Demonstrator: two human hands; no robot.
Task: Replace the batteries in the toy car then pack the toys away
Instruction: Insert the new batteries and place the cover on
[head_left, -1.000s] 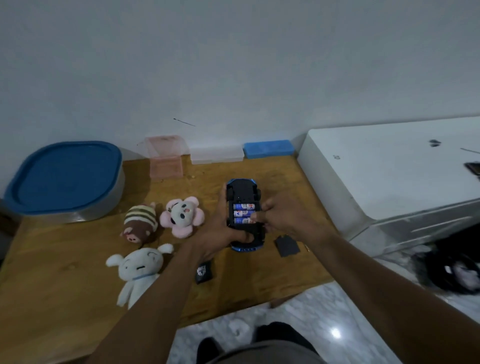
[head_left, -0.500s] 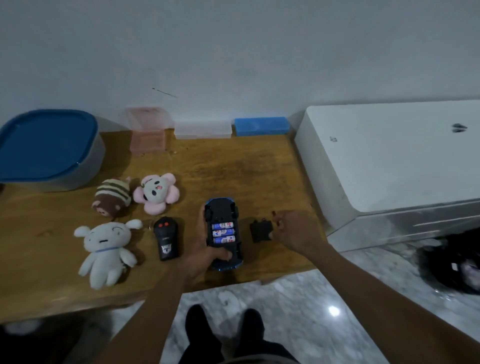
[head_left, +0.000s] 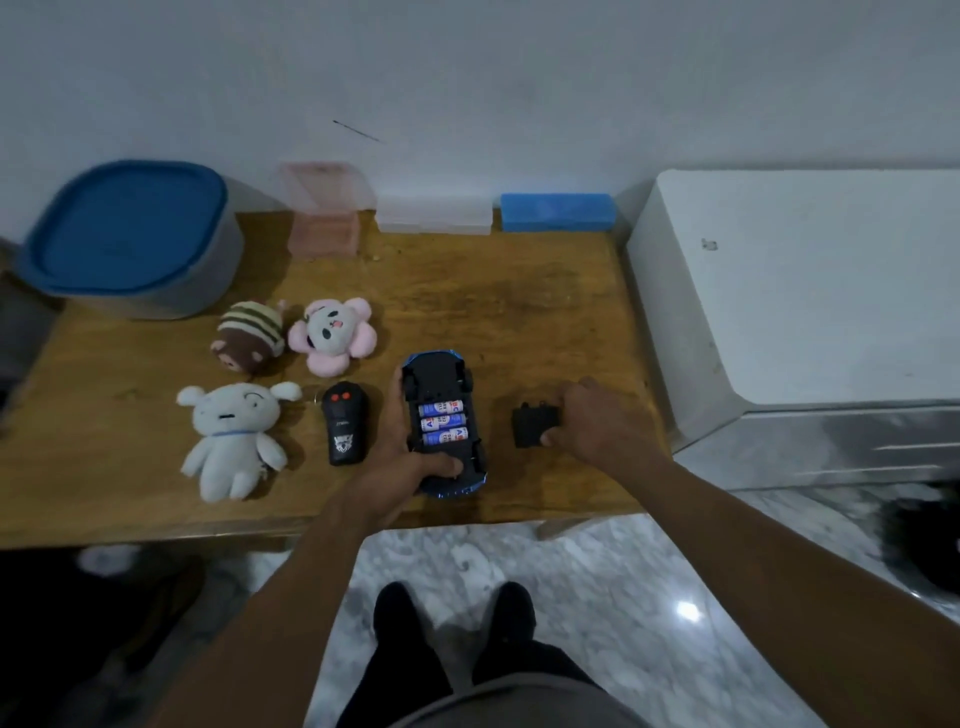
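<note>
A blue toy car (head_left: 445, 379) lies upside down on the wooden table (head_left: 519, 291), its battery bay open with three batteries (head_left: 442, 422) showing. My left hand (head_left: 410, 457) grips the car from its left side, thumb across the near end. To the right, my right hand (head_left: 597, 421) pinches the black battery cover (head_left: 530, 427), which rests on the table. A black remote control (head_left: 344, 423) lies left of the car. Three plush toys sit further left: a white one (head_left: 234, 436), a brown striped one (head_left: 249, 335) and a pink flower one (head_left: 335, 335).
A grey tub with a blue lid (head_left: 130, 234) stands at the back left. A pink box (head_left: 324, 223), a clear box (head_left: 434, 221) and a blue box (head_left: 558, 212) line the wall. A white appliance (head_left: 810, 291) borders the table's right. The marble floor (head_left: 519, 561) lies below.
My right hand left the batteries, moved right and took hold of the battery cover on the table. The car came down and nearer in my left hand. The remote control came into view.
</note>
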